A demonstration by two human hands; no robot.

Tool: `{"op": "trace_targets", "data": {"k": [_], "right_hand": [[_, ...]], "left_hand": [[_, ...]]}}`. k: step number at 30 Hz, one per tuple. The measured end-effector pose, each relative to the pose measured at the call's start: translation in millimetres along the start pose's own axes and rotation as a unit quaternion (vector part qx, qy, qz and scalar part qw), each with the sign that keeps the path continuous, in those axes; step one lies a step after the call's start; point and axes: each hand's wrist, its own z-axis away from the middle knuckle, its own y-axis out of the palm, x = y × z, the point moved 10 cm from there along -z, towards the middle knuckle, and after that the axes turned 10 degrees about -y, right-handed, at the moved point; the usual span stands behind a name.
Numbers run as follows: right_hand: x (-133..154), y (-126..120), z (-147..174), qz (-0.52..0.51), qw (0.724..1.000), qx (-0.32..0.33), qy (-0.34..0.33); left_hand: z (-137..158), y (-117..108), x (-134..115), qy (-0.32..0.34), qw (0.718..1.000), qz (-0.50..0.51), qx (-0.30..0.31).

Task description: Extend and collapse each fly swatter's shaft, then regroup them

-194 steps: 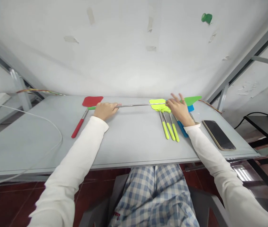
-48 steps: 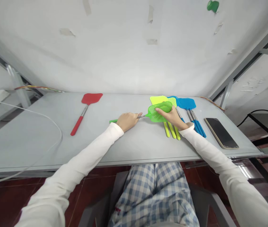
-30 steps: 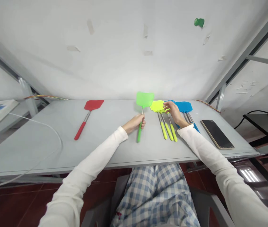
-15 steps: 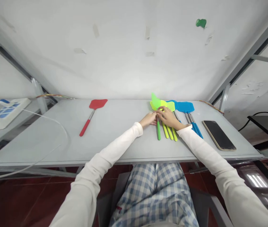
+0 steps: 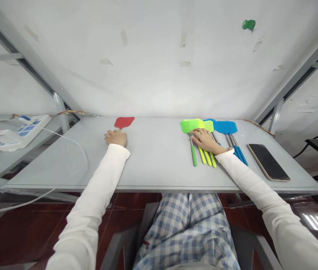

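Note:
At the table's left side, my left hand (image 5: 116,138) is closed over the shaft of a red fly swatter (image 5: 124,122); its handle is hidden under the hand and sleeve. My right hand (image 5: 205,140) lies flat with fingers stretched over the shafts of the green fly swatter (image 5: 194,155) and the yellow-green fly swatters (image 5: 208,158). Their heads overlap beyond the fingers. Just right of these, several blue fly swatters (image 5: 226,126) lie overlapped, partly covered by the right hand and the yellow-green heads.
A phone (image 5: 268,162) lies at the right of the grey table (image 5: 153,157). On a neighbouring surface to the left sits a white and blue power strip (image 5: 26,133), its white cable (image 5: 84,153) hanging over the table's left part. A wall (image 5: 153,75) stands behind.
My left hand has moved from the green swatter leftward to the red one. The green swatter's head, raised before, now lies flat over the yellow-green ones. My right hand stays there.

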Motion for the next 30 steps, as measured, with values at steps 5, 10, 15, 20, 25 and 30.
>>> {"op": "trace_targets", "data": {"k": [5, 10, 15, 20, 25, 30], "right_hand": [[3.8, -13.3, -0.6, 0.007, 0.999, -0.042, -0.008], [32.5, -46.3, 0.2, 0.038, 0.992, -0.107, -0.050], [62.7, -49.7, -1.4, 0.057, 0.988, -0.090, -0.112], [53.6, -48.8, -4.8, 0.083, 0.987, -0.082, -0.109], [46.8, -48.7, -6.5, 0.084, 0.987, -0.062, -0.119], [42.5, -48.7, -7.5, 0.037, 0.992, -0.047, -0.110]], "left_hand": [[8.4, -3.9, -6.0, 0.012, 1.000, -0.022, -0.004], [76.4, -11.2, -101.9, 0.279, 0.954, 0.098, 0.043], [153.1, -31.7, -177.3, 0.449, 0.886, 0.115, -0.020], [173.3, -26.6, -203.0, 0.456, 0.889, 0.030, -0.032], [168.8, -15.6, -202.6, 0.421, 0.906, 0.016, 0.031], [164.7, -10.0, -202.1, 0.387, 0.878, 0.178, 0.218]]}}
